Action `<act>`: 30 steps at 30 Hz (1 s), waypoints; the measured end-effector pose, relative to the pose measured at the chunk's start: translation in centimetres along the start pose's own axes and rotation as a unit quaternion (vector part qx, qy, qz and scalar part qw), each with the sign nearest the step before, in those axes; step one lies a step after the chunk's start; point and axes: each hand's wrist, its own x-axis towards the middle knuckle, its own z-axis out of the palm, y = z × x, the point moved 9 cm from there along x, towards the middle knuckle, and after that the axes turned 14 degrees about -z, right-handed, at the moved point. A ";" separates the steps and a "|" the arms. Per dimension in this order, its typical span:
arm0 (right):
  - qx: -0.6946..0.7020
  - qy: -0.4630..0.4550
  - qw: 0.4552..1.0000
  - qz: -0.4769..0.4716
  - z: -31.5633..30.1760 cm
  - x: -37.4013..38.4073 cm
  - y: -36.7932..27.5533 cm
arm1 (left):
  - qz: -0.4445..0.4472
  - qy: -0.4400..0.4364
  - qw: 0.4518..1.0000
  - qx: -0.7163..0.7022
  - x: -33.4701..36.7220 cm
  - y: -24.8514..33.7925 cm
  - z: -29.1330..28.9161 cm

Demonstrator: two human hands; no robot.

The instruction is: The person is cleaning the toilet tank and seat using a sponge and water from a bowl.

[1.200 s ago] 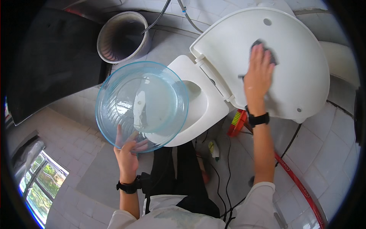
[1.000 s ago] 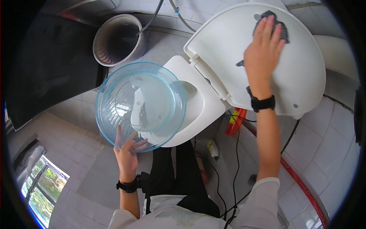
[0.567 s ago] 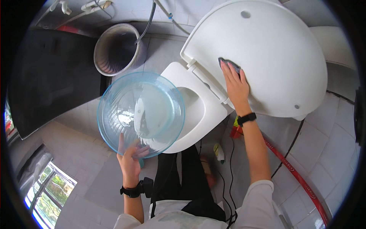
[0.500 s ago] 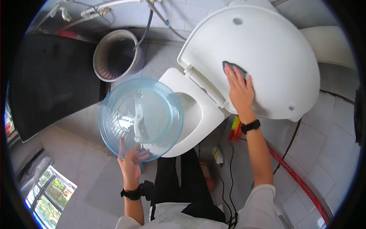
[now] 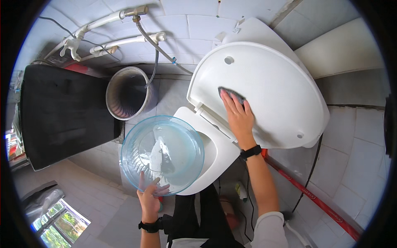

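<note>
My left hand [image 5: 149, 200] grips the near rim of a clear, blue-tinted plastic basin [image 5: 131, 144], its fingers showing through the plastic. The basin hangs over the left part of a white toilet bowl [image 5: 225, 158] and seems to hold some water. My right hand [image 5: 240, 120] lies with its fingers pressed on a dark grey cleaning cloth [image 5: 230, 91]. That cloth rests against the inner face of the raised white toilet lid [image 5: 281, 99], left of its middle. Most of the cloth is hidden beneath the fingers.
A ribbed bin [image 5: 111, 97] with a hose in it stands on the left, beside a black box-like panel [image 5: 68, 115]. White pipes [image 5: 101, 20] run along the tiled wall. A red pole [image 5: 314, 198] leans at the right. Cables and a small bottle [image 5: 240, 191] lie near my legs.
The view has shifted, so the lid, basin and bin sit lower in it. My right hand and the cloth have slid slightly toward the lid's hinge side. My left hand still holds the basin.
</note>
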 end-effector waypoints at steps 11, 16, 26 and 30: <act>-0.117 0.035 0.970 0.209 -10.0 -1.3 10.3 | 0.003 -0.002 1.000 -0.001 -0.7 0.9 0.3; -0.076 -0.009 0.995 0.059 -2.6 -2.3 2.5 | 0.007 -0.006 1.000 -0.002 -1.3 0.8 0.5; -0.075 -0.150 0.986 0.011 -0.5 -9.3 1.7 | -0.001 -0.008 1.000 0.012 -1.3 0.3 -0.3; -0.106 -0.074 0.983 0.131 -4.8 -0.8 4.6 | 0.006 0.009 1.000 0.003 -1.5 0.3 -1.4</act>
